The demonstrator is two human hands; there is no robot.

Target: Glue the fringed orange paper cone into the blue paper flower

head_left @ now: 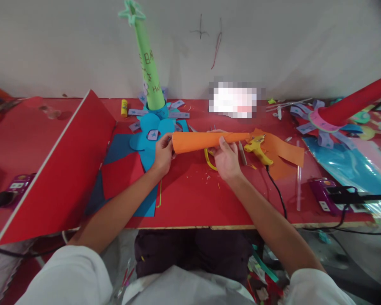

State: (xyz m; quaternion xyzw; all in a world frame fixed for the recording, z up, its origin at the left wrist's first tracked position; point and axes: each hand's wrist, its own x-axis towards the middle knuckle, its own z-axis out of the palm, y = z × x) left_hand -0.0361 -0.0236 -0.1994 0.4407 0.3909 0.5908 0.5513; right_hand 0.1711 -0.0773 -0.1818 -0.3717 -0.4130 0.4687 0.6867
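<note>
Between my hands lies a rolled orange paper cone point(197, 142), held level above the table, its wide end to the left and its tip to the right. My left hand point(164, 152) grips the rim of the wide end, with the fingertips partly hidden. My right hand point(227, 159) pinches the narrower half, thumb on top and fingers below. Beneath the right hand, the yellow handle of a pair of scissors point(210, 160) shows. A yellow glue gun point(258, 149) lies just right of the cone's tip, on orange paper point(284, 148).
A green paper cone point(149, 70) stands upright at the back, by blue paper shapes point(150, 123) and a glue stick point(124, 108). A red board point(70, 165) divides the red table point(190, 203) at left. Right are a red cone point(358, 101), a purple power strip point(325, 192) and cords.
</note>
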